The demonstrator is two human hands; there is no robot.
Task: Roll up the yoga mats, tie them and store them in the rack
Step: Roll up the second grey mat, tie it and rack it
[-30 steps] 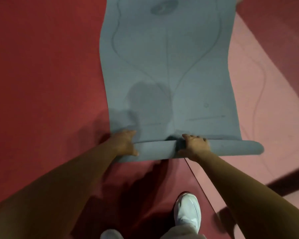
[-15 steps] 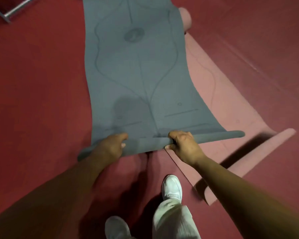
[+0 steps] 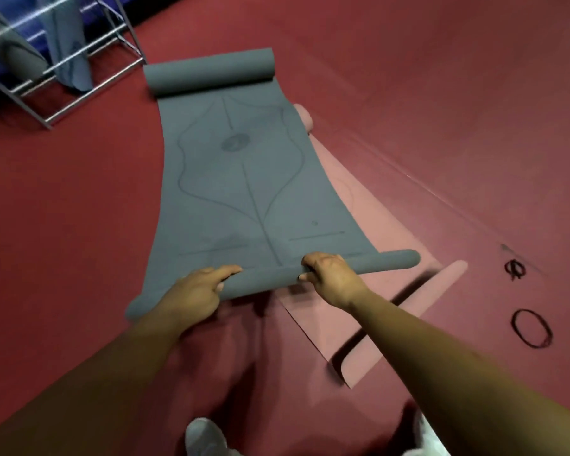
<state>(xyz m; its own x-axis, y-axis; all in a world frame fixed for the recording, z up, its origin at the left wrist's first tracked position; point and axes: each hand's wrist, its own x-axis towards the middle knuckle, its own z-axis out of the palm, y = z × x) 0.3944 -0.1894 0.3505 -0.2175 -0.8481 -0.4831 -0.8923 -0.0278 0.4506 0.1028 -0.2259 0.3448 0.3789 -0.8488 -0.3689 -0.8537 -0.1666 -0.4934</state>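
A grey yoga mat (image 3: 244,192) lies stretched out on the red floor, curled into a roll at its far end and into a thin roll at its near end. My left hand (image 3: 195,291) grips the near roll left of its middle. My right hand (image 3: 329,274) grips the same roll right of its middle. A pink yoga mat (image 3: 369,291) lies flat under and to the right of the grey one. The metal rack (image 3: 79,64) stands at the top left with rolled grey mats in it.
Two black elastic bands lie on the floor at the right: a round one (image 3: 532,328) and a twisted one (image 3: 514,269). My white shoes (image 3: 204,437) show at the bottom edge. Red floor stretches to the left and the far right.
The view has tilted up, so the mat's far roll, the rack and the bands now show. Both hands stay on the near roll, which looks slightly thicker.
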